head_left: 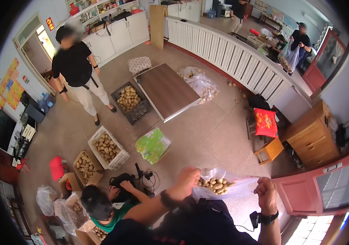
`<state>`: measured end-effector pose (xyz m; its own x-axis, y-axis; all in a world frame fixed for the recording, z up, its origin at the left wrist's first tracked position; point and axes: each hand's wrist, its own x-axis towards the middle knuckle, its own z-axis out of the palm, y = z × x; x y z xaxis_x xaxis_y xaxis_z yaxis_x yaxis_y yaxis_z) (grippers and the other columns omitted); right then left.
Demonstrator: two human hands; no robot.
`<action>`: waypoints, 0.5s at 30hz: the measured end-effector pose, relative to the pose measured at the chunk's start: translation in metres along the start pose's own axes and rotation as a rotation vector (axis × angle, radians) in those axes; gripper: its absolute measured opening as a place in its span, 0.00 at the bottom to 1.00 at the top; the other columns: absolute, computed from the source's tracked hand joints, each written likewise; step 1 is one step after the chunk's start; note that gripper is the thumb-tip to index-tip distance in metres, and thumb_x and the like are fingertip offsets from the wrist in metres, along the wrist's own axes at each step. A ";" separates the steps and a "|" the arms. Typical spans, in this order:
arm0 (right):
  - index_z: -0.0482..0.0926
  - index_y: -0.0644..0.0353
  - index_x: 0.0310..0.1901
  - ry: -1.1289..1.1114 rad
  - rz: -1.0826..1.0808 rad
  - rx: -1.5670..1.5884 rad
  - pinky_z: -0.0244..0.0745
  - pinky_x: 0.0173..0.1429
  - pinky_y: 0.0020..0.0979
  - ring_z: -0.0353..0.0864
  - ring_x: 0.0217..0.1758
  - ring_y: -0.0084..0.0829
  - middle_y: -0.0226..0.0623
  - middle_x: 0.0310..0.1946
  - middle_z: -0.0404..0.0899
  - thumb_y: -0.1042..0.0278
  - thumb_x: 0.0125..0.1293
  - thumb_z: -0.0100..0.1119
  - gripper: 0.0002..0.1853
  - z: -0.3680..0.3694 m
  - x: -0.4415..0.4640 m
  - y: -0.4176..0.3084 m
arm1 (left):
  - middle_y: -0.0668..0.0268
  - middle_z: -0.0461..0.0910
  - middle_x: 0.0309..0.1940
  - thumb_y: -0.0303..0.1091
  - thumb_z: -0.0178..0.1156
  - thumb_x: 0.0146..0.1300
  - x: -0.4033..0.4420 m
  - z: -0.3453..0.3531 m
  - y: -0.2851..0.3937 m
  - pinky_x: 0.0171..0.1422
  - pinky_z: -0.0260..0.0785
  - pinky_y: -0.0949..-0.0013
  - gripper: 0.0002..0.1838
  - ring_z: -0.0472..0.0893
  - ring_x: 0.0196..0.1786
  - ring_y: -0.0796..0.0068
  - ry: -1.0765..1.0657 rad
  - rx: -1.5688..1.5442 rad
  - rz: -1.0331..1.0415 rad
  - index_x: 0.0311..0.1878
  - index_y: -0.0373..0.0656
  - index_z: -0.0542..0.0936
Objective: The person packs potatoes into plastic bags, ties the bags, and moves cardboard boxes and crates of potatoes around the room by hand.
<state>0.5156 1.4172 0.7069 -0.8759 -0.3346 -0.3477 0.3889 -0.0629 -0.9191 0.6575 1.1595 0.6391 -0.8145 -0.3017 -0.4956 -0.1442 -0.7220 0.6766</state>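
A clear plastic bag [243, 189] hangs spread in front of my body, with several potatoes [215, 185] gathered at its left side. My left hand [188, 179] is closed on the bag's left edge, beside the potatoes. At the opposite edge, my right hand [266, 195] is raised in a fist around the plastic. The fingertips of both hands are mostly hidden. In the wall mirror [290, 49], a reflection shows a person holding a filled clear bag up in front.
A person in green crouches at my lower left [101, 208], near boxes of potatoes [85, 165]. Another person [74, 61] stands beyond. A white crate [121, 159], a dark crate [137, 116] and a low table [168, 92] stand ahead. A red door [301, 196] is at right.
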 end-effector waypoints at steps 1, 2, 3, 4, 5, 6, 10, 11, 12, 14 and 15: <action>0.74 0.63 0.27 -0.020 -0.009 -0.028 0.60 0.23 0.22 0.56 0.15 0.16 0.22 0.12 0.58 0.65 0.63 0.51 0.11 0.011 0.017 -0.010 | 0.81 0.55 0.16 0.27 0.49 0.62 0.010 0.000 0.014 0.21 0.43 0.78 0.11 0.52 0.17 0.89 0.004 -0.006 -0.005 0.22 0.49 0.67; 0.74 0.63 0.27 -0.053 -0.018 -0.003 0.59 0.23 0.22 0.55 0.15 0.16 0.23 0.12 0.59 0.65 0.62 0.53 0.11 0.018 0.036 -0.015 | 0.81 0.55 0.16 0.27 0.49 0.62 0.018 0.001 0.029 0.22 0.44 0.78 0.09 0.52 0.18 0.89 -0.010 -0.044 -0.002 0.25 0.47 0.68; 0.74 0.63 0.27 -0.053 -0.008 -0.008 0.59 0.23 0.22 0.55 0.15 0.16 0.23 0.12 0.59 0.65 0.62 0.53 0.11 0.027 0.053 -0.023 | 0.81 0.55 0.16 0.26 0.48 0.61 0.026 0.003 0.046 0.22 0.44 0.78 0.06 0.53 0.18 0.89 -0.023 -0.081 0.004 0.27 0.45 0.69; 0.74 0.63 0.28 -0.089 -0.019 -0.019 0.58 0.23 0.22 0.55 0.15 0.16 0.23 0.12 0.59 0.65 0.62 0.53 0.11 0.038 0.072 -0.032 | 0.80 0.55 0.16 0.25 0.47 0.59 0.032 0.007 0.065 0.23 0.44 0.78 0.03 0.53 0.18 0.88 -0.009 -0.078 0.010 0.33 0.41 0.71; 0.74 0.63 0.28 -0.130 -0.033 -0.031 0.57 0.23 0.22 0.55 0.15 0.16 0.23 0.12 0.59 0.65 0.62 0.54 0.11 0.047 0.093 -0.040 | 0.80 0.55 0.16 0.25 0.47 0.59 0.043 0.011 0.080 0.23 0.44 0.78 0.03 0.53 0.18 0.88 -0.002 -0.084 0.017 0.33 0.41 0.71; 0.73 0.64 0.28 -0.181 -0.012 -0.017 0.55 0.23 0.22 0.55 0.15 0.17 0.24 0.12 0.60 0.65 0.62 0.54 0.11 0.052 0.116 -0.046 | 0.80 0.55 0.16 0.24 0.47 0.59 0.054 0.014 0.093 0.23 0.44 0.78 0.03 0.53 0.18 0.88 0.042 -0.118 0.014 0.34 0.40 0.71; 0.73 0.67 0.29 -0.293 -0.054 -0.055 0.53 0.24 0.21 0.56 0.16 0.17 0.25 0.13 0.61 0.65 0.63 0.53 0.12 0.096 0.198 -0.080 | 0.78 0.56 0.17 0.23 0.48 0.57 0.117 0.013 0.127 0.23 0.45 0.78 0.04 0.53 0.18 0.87 0.042 -0.139 0.123 0.36 0.38 0.71; 0.73 0.67 0.29 -0.313 -0.048 -0.048 0.53 0.24 0.21 0.56 0.16 0.17 0.25 0.13 0.61 0.65 0.63 0.53 0.12 0.102 0.225 -0.084 | 0.78 0.56 0.17 0.23 0.48 0.57 0.131 0.019 0.138 0.23 0.45 0.78 0.04 0.53 0.18 0.87 0.060 -0.137 0.134 0.36 0.38 0.71; 0.73 0.68 0.30 -0.362 -0.030 -0.037 0.52 0.24 0.21 0.56 0.16 0.17 0.25 0.13 0.61 0.65 0.63 0.52 0.12 0.110 0.253 -0.090 | 0.78 0.56 0.17 0.22 0.48 0.57 0.145 0.028 0.155 0.23 0.46 0.78 0.05 0.53 0.18 0.87 0.113 -0.138 0.147 0.36 0.38 0.71; 0.73 0.67 0.30 -0.454 0.016 -0.046 0.49 0.23 0.21 0.56 0.16 0.16 0.25 0.13 0.61 0.65 0.62 0.52 0.12 0.135 0.297 -0.107 | 0.78 0.56 0.18 0.22 0.49 0.56 0.170 0.039 0.182 0.23 0.46 0.78 0.05 0.53 0.18 0.86 0.175 -0.138 0.148 0.37 0.38 0.72; 0.73 0.67 0.30 -0.466 0.017 -0.047 0.49 0.23 0.21 0.56 0.16 0.16 0.25 0.13 0.61 0.65 0.62 0.52 0.12 0.151 0.322 -0.116 | 0.78 0.56 0.18 0.21 0.49 0.56 0.182 0.039 0.194 0.23 0.47 0.77 0.06 0.53 0.18 0.86 0.226 -0.179 0.163 0.37 0.38 0.71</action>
<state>0.2317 1.1751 0.7291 -0.6436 -0.7225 -0.2525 0.3797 -0.0149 -0.9250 0.4593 0.9884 0.7015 -0.6706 -0.5383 -0.5105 0.0953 -0.7450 0.6603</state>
